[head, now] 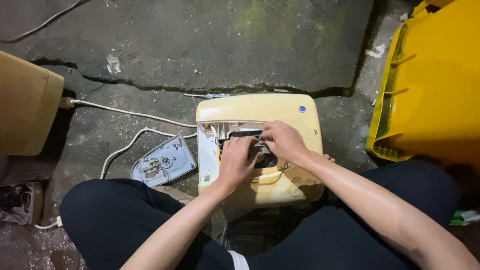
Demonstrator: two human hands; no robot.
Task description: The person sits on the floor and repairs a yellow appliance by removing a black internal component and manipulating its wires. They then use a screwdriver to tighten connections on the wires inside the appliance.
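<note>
On the cracked floor [210, 45], both the left hand [237, 162] and right hand [282, 141] are gripping a black part [265, 159] inside the yellow casing [260, 112], probably mid-removal, likely needing a steady pull next.

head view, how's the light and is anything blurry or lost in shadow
Head view: hard light from near the camera, bright on the yellow casing and both hands, left, right; corners fall dark; dark trousers lose detail; edges bend slightly; focus is sharp.

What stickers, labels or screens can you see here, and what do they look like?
Round sticker: small blue and white dot on the top right corner of the cream yellow appliance casing.
Screens, signs, packages: none that can be made out.
Both hands, left hand and right hand, rest on the dark part in the casing opening, away from the sticker.
</note>
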